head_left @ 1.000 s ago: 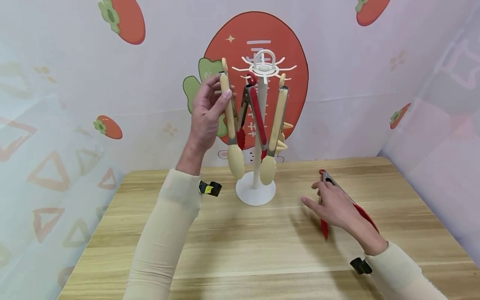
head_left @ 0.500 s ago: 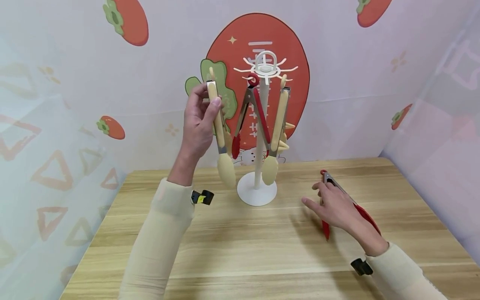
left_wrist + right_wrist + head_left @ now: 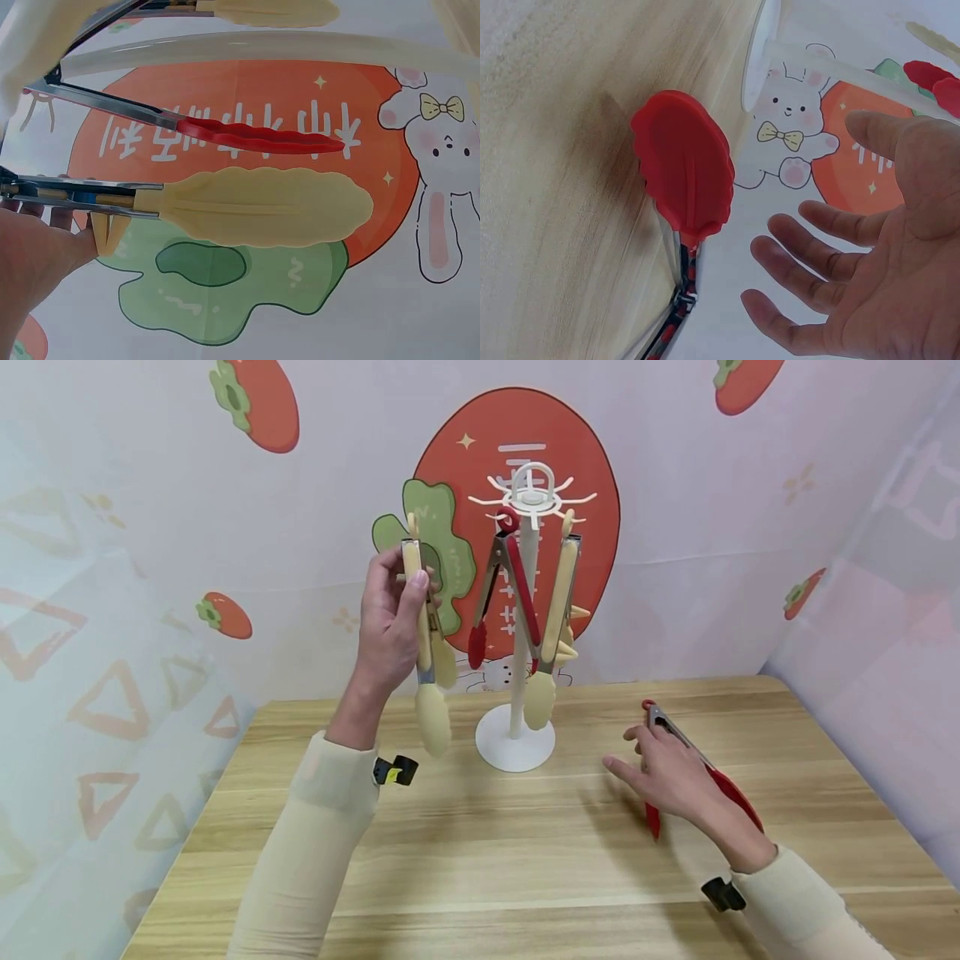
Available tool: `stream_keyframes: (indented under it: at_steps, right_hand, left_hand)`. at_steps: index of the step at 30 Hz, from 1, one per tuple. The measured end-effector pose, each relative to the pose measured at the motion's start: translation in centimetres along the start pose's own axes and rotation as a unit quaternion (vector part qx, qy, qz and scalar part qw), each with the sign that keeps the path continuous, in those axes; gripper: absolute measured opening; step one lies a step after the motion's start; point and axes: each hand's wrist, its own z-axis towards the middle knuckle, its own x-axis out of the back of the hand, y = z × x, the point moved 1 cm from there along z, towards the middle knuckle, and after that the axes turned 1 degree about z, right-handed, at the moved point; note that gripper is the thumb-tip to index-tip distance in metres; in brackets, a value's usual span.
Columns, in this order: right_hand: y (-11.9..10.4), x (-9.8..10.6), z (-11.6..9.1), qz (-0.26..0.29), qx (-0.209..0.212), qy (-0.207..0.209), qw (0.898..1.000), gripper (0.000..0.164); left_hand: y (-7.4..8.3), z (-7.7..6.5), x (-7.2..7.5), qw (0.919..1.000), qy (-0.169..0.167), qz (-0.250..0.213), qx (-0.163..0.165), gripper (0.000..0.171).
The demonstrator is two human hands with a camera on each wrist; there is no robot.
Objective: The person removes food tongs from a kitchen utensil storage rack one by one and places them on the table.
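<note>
My left hand grips a pair of cream-tipped tongs by the handles near the top. They hang tips down in the air, left of a white hanging rack. In the left wrist view, the cream head points away from the fingers. On the right, my right hand hovers with spread fingers over red-tipped tongs standing spread on the table. The right wrist view shows that palm bare, beside the red head.
Red-tipped tongs and a second cream-tipped pair hang from the rack's front hooks. Several other white hooks stick out around its top. Behind the wooden table stands a printed wall cloth.
The left hand has moved left and down with the cream-tipped tongs, away from the rack. The hanging red-tipped tongs have swung a little. My right hand has stayed put.
</note>
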Motion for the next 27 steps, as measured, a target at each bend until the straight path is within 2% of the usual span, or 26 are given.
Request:
stream_keyframes:
  at_steps: [4, 7, 15, 27]
  right_hand:
    - [0.0, 0.0, 0.0, 0.000, 0.000, 0.000, 1.000, 0.063]
    - [-0.1, 0.0, 0.0, 0.000, 0.002, 0.000, 1.000, 0.063]
    - [-0.4, 0.3, -0.1, 0.003, 0.010, 0.011, 1.000, 0.066]
    - [-1.2, 1.2, 0.5, 0.022, 0.036, 0.040, 0.998, 0.059]
  left_hand:
    - [1.1, -0.6, -0.3, 0.9991, 0.000, 0.042, -0.003, 0.031]
    - [1.2, -1.0, -0.4, 0.9979, 0.008, 0.063, 0.010, 0.031]
    - [0.7, -2.3, 0.4, 0.9911, 0.027, 0.119, 0.052, 0.034]
    - [-0.1, -4.4, 1.7, 0.9739, 0.017, 0.196, 0.114, 0.035]
